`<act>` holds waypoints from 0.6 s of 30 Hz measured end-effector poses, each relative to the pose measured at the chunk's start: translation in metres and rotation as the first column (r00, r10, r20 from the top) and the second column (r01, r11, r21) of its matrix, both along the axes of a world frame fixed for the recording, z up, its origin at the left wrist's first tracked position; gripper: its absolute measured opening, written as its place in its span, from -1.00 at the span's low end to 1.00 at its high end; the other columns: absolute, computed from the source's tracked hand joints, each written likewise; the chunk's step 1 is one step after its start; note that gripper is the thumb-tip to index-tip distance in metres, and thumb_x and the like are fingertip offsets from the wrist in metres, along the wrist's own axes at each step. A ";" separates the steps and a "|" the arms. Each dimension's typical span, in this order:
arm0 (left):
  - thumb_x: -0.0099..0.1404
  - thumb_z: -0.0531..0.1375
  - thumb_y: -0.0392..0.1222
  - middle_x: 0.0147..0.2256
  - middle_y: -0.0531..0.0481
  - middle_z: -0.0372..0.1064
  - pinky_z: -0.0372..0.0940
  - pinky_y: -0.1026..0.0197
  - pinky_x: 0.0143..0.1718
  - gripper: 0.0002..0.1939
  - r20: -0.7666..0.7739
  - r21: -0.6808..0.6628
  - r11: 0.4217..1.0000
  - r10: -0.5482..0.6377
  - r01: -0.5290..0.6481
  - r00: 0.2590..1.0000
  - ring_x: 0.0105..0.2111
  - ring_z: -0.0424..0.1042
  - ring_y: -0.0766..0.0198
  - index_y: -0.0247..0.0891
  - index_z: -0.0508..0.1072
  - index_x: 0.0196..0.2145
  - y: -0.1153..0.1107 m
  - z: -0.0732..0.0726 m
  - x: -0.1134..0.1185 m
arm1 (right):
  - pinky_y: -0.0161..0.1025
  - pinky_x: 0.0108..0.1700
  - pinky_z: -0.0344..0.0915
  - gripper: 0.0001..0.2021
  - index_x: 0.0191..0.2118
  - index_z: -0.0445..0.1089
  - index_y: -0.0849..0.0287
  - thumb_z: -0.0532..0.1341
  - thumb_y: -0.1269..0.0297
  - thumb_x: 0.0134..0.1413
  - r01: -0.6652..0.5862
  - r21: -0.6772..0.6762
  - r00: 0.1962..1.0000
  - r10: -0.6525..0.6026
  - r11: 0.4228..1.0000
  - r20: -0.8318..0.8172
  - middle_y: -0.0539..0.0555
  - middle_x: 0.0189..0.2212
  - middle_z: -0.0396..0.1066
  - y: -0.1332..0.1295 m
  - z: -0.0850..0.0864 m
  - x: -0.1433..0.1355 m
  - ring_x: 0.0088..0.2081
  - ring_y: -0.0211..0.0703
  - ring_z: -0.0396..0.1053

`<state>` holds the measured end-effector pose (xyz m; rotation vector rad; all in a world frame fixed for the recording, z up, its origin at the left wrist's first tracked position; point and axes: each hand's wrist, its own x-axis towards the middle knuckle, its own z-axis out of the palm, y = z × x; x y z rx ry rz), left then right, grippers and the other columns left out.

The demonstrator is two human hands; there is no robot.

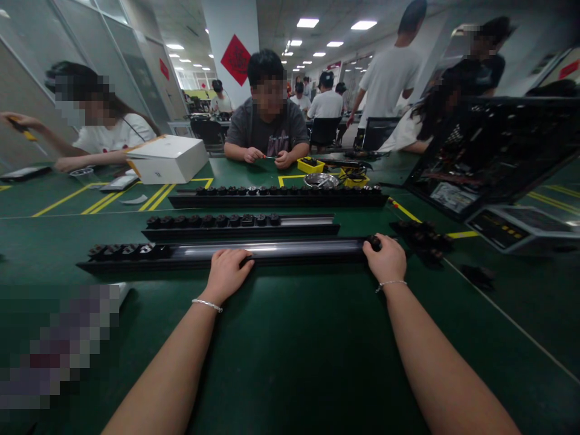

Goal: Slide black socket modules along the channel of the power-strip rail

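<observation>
A long black channel rail lies across the green table, with several small black parts seated at its left end. My left hand rests at the rail's near edge around its middle, fingers bent over it. At the rail's right end, my right hand has its thumb and fingers closed on a small black part. Two similar rails, one with a row of black parts and a farther one, lie behind.
Loose black parts lie right of the rails, beside a grey device and a large open black panel. Farther back are a white box, a metal bowl and yellow trays. A person sits opposite.
</observation>
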<state>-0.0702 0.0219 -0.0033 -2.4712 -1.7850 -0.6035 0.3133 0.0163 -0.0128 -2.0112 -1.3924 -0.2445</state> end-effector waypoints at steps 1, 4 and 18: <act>0.28 0.01 -0.03 -0.21 -0.03 0.49 0.08 -0.01 -0.02 -0.72 0.000 -0.003 1.000 -0.002 0.002 1.000 -0.15 0.38 0.11 -0.13 0.45 -0.20 0.000 0.000 0.000 | 0.01 0.09 0.12 -0.58 -0.09 0.40 0.32 0.09 0.13 0.03 0.002 -0.005 1.000 -0.002 1.000 -0.002 0.28 -0.11 0.41 0.000 0.001 -0.001 0.00 0.07 0.28; 0.29 0.01 -0.02 -0.21 -0.02 0.49 0.08 -0.02 -0.02 -0.72 0.003 -0.012 1.000 -0.008 0.009 1.000 -0.14 0.38 0.11 -0.13 0.44 -0.19 0.000 0.000 0.000 | 0.00 0.09 0.12 -0.59 -0.09 0.40 0.33 0.09 0.14 0.03 0.006 -0.007 1.000 -0.006 1.000 -0.010 0.27 -0.11 0.41 -0.001 0.003 -0.003 0.00 0.07 0.28; 0.28 0.02 -0.03 -0.19 -0.03 0.49 0.08 -0.01 -0.02 -0.72 -0.003 -0.015 1.000 -0.005 0.005 1.000 -0.13 0.38 0.11 -0.13 0.44 -0.19 0.001 0.000 -0.001 | -0.02 0.00 0.16 -0.60 -0.15 0.41 0.30 0.07 0.11 0.02 0.020 -0.008 1.000 -0.020 1.000 0.023 0.25 -0.19 0.43 -0.001 0.002 0.005 -0.15 0.04 0.33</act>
